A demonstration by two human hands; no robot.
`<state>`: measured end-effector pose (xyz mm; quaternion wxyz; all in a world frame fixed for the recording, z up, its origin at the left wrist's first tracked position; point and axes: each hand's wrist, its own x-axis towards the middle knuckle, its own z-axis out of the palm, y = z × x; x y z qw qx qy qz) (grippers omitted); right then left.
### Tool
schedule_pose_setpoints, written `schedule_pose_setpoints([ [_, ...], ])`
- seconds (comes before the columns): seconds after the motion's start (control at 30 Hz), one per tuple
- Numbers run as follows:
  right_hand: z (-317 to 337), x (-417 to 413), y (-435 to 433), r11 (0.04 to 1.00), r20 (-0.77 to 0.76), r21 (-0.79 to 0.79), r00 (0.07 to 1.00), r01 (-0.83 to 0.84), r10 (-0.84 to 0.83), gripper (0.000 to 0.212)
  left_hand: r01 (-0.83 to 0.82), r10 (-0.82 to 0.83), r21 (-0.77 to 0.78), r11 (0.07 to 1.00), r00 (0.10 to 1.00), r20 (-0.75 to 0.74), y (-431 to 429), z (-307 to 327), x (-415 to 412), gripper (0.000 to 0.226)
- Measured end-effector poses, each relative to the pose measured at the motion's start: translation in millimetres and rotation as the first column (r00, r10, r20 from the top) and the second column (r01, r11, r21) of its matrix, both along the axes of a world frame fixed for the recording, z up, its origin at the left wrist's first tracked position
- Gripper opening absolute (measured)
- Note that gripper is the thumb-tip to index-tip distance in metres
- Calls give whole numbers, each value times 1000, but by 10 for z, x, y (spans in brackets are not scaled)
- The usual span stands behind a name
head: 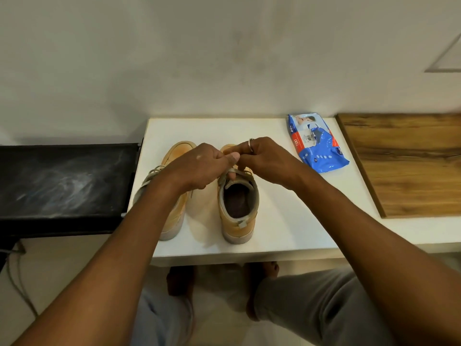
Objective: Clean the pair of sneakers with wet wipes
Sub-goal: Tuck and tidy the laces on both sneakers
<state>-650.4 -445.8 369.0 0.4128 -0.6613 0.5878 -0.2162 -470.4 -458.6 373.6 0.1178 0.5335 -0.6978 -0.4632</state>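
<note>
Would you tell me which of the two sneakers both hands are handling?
The sneaker nearer the blue wipes pack: the left hand and right hand pinch its laces.

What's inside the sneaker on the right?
Only a dark insole shows inside the right sneaker. The toe end is hidden under the left hand and right hand pinching the laces.

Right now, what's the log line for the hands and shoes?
left hand: pinches laces | right hand: pinches laces | sneakers: side by side | wipes pack: untouched
</note>
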Motion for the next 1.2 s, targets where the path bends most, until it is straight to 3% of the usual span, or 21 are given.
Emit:
schedule_pose_setpoints([
  [0.1,-4,-16,5,992,-48,119,998,-46,52,34,5,-5,4,1000,1000,-29,-2,28,59,41],
  [0.2,31,-38,18,985,-51,166,997,-55,65,45,-2,1,-4,1000,999,-52,-8,21,124,43],
  [0.33,54,-39,39,980,-94,163,987,-115,132,35,-44,47,-148,988,999,16,9,0,102,44],
  [0.47,23,-19,29,994,-212,67,972,-85,97,36,-79,82,-220,972,997,5,32,0,26,31],
  [0.67,12,-82,-5,988,-303,-132,952,-77,34,34,-121,135,-264,957,990,33,28,-50,-35,37],
  [0.87,34,-122,-17,989,-294,-136,955,-65,22,38,-164,189,-286,944,980,62,46,-67,-58,51],
  [0.97,62,-185,-25,988,-311,-151,950,-35,-14,36,-197,226,-282,939,971,75,44,-61,-44,46],
  [1.2,45,-424,-28,998,-291,58,957,33,-15,36,-221,283,-254,942,929,240,-20,-166,46,36],
])
